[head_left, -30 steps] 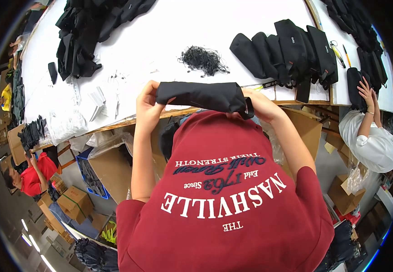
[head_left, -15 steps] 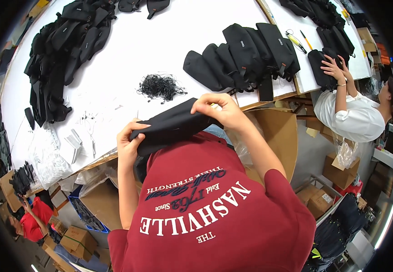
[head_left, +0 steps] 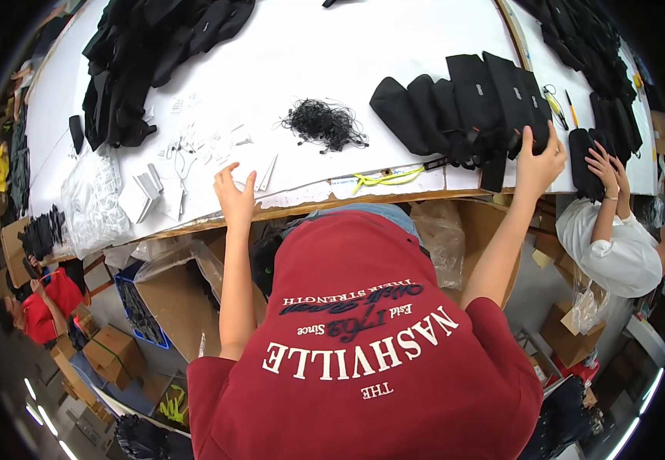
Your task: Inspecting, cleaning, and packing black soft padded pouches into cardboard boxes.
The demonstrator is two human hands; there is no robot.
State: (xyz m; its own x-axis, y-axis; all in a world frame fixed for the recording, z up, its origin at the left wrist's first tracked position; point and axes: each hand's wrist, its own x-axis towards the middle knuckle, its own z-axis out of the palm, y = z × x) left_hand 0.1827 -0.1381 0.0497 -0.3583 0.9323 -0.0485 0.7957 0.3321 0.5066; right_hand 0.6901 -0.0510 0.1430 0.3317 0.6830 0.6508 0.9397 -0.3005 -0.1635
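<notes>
1. Person in a red printed shirt [head_left: 363,360], at 6 o'clock, is leaning over the table edge; both forearms are reaching up and away

2. Left hand [head_left: 235,198], at about 10 o'clock from the shirt, is hovering at the near edge of the white table [head_left: 394,46], fingers spread and holding nothing; white folded cards [head_left: 148,188] are lying just beside it

3. Right hand [head_left: 539,165], at 2 o'clock, is pressing flat and open against the row of black pouches [head_left: 463,107], gripping none

4. Step in hand, as judged: a pouch is being added to the row; the next move is likely calling for a fresh piece and a card

5. Tangle of black cords [head_left: 321,123] is lying at 12 o'clock, between the hands

6. Heap of black pieces [head_left: 156,54] is lying at 11 o'clock, far off

7. A co-worker's hands [head_left: 605,165] are working at 3 o'clock
</notes>
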